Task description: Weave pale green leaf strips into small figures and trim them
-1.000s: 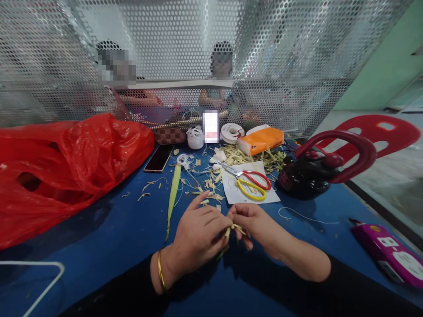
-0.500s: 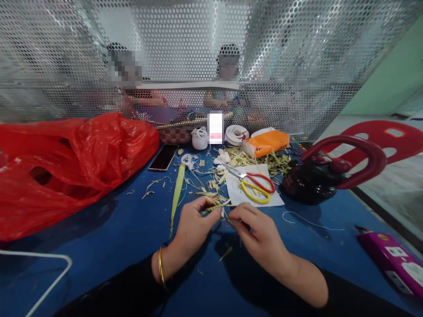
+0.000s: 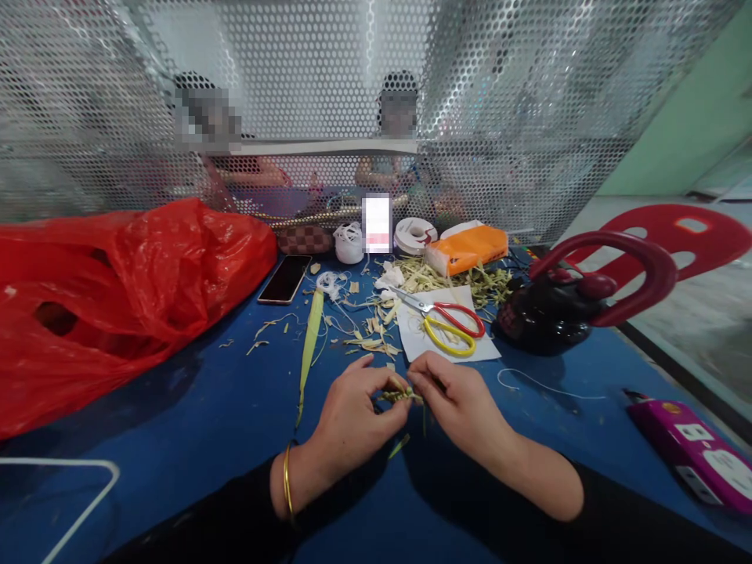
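Observation:
Between thumb and fingers, my left hand (image 3: 358, 411) pinches a small braided piece of green plant leaf (image 3: 398, 395). My right hand (image 3: 455, 392) is closed at the right end of that piece, fingertips pressed together there; what exactly they grip is too small to make out. Below the hands a green leaf scrap (image 3: 399, 447) lies on the table. Beyond them, scissors (image 3: 443, 321) with one red and one yellow handle rest on a white paper sheet (image 3: 485, 345). A long green leaf strip (image 3: 310, 345) lies left of the scraps.
On the blue table (image 3: 235, 423) stand a red plastic bag (image 3: 146, 290), a phone (image 3: 285, 280), a ball of white string (image 3: 348, 244), a ribbon spool (image 3: 415, 235), an orange packet (image 3: 468, 249), a dark kettle (image 3: 544, 317) and a purple power strip (image 3: 693, 450). People sit behind the perforated screen (image 3: 317, 70).
My left hand has turned and shifted right with the braided piece, closer to my right hand. My right fingertips now meet the piece's end. The view has shifted slightly.

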`<state>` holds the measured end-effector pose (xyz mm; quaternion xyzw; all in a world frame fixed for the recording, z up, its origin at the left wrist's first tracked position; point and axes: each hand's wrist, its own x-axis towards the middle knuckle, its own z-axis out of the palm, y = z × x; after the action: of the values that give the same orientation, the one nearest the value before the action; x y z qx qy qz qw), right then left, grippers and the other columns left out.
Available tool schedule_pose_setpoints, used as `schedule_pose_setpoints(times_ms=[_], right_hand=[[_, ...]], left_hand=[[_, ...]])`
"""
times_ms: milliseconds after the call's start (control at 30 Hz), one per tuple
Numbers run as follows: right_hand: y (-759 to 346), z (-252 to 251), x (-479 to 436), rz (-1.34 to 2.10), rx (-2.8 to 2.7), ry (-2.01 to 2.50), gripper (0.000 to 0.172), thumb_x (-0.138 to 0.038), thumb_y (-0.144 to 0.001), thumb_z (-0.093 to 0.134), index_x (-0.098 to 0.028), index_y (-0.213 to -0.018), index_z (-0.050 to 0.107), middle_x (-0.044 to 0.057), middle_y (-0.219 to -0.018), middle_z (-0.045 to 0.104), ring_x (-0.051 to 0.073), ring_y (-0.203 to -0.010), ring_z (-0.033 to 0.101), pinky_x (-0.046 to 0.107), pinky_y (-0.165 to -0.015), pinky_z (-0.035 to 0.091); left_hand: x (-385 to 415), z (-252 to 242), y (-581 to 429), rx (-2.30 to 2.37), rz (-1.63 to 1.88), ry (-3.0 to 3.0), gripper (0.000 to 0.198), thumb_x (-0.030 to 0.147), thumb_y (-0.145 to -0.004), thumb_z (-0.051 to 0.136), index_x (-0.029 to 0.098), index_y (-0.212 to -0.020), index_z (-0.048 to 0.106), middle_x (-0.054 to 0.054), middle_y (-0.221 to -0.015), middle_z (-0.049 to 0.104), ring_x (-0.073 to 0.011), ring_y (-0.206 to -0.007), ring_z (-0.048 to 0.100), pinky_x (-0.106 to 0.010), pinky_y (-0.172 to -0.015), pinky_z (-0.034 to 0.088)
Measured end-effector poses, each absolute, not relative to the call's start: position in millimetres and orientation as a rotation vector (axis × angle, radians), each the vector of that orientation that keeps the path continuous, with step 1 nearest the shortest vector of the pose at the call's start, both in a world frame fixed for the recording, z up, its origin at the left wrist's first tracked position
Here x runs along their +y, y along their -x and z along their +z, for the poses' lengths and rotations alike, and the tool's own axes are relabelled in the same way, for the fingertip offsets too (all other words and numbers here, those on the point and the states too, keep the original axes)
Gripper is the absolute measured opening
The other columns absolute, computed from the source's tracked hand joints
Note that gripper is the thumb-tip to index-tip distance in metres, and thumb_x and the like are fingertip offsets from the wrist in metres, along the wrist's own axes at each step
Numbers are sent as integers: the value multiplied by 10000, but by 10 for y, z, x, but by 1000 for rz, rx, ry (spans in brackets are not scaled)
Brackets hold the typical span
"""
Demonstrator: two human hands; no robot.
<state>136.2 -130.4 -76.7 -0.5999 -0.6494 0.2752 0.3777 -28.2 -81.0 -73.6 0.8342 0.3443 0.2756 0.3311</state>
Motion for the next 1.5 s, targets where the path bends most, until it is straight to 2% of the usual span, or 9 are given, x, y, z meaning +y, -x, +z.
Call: schedule_pose_setpoints(times_ms=[167, 333, 533, 600, 733, 933, 1033, 1200, 1500], right_hand=[[-1314, -772, -1232, 1284, -1220, 1441, 224, -384, -838, 529, -198, -714, 526, -57, -531, 515, 77, -386, 447, 196, -383, 368], [-1296, -757, -1214, 1522, -1015, 1332, 250, -416, -723, 643, -184, -676, 560, -56, -490, 534, 69, -387, 445, 178, -362, 364], [-1290, -780, -1205, 1675, -911, 1253, 289, -423, -707, 699, -164, -679, 574, -38, -528, 592, 46, -374, 446, 169, -389, 342], [-1282, -807, -1206, 1656, -947, 1260, 295, -430, -723, 695, -165, -695, 567, -37, -558, 594, 51, -393, 461, 177, -415, 361], [-1268, -826, -1262, 1347, -1318, 1374, 212, -359, -842, 576, -188, -721, 544, -27, -618, 577, 83, -458, 496, 210, -465, 407], [-1307, -756, -1397, 210, -1957, 1374, 204, -173, -938, 420, -200, -911, 620, 95, -995, 625, 162, -792, 610, 266, -662, 473], [-1340, -749, -1395, 179, -1980, 1370, 200, -163, -952, 394, -197, -921, 589, 107, -1061, 647, 163, -827, 633, 255, -674, 474], [-1370, -768, -1333, 393, -1858, 1519, 176, -220, -951, 413, -210, -839, 547, -1, -681, 602, 127, -585, 549, 234, -563, 404], [-1323, -785, -1254, 1256, -1272, 1469, 236, -377, -869, 512, -200, -715, 530, -57, -528, 540, 80, -383, 475, 188, -383, 375]], left_hand=[[-799, -694, 337, 677, 893, -2578, 125, 125, -791, 577, 214, -814, 663, 42, -708, 695, -122, -686, 637, -448, -1103, 278], [-791, -665, 370, 493, 1037, -2833, 146, 107, -823, 557, 185, -889, 660, 13, -755, 714, -141, -768, 658, -464, -1132, 217], [-775, -691, 315, 827, 949, -2311, 103, 128, -755, 595, 217, -747, 647, 55, -679, 688, -113, -643, 635, -442, -1083, 316], [-757, -701, 308, 966, 956, -2079, 74, 162, -761, 593, 207, -734, 645, 33, -717, 699, -129, -678, 643, -394, -985, 425], [-718, -692, 306, 1113, 949, -1791, 71, 215, -757, 600, 176, -718, 646, 1, -710, 691, -153, -686, 635, -262, -684, 508], [-721, -667, 275, 1074, 859, -1766, 77, 203, -736, 607, 169, -713, 672, -6, -711, 705, -158, -688, 638, -258, -667, 503], [-756, -675, 262, 1038, 793, -1855, 94, 180, -735, 587, 182, -699, 673, -8, -718, 710, -163, -696, 638, -301, -742, 514], [-806, -710, 271, 960, 730, -2078, 90, 162, -731, 597, 211, -674, 644, 52, -668, 699, -118, -610, 611, -446, -1081, 325], [-804, -678, 335, 663, 839, -2615, 121, 151, -817, 561, 222, -820, 659, 30, -717, 698, -136, -719, 646, -461, -1113, 257]])
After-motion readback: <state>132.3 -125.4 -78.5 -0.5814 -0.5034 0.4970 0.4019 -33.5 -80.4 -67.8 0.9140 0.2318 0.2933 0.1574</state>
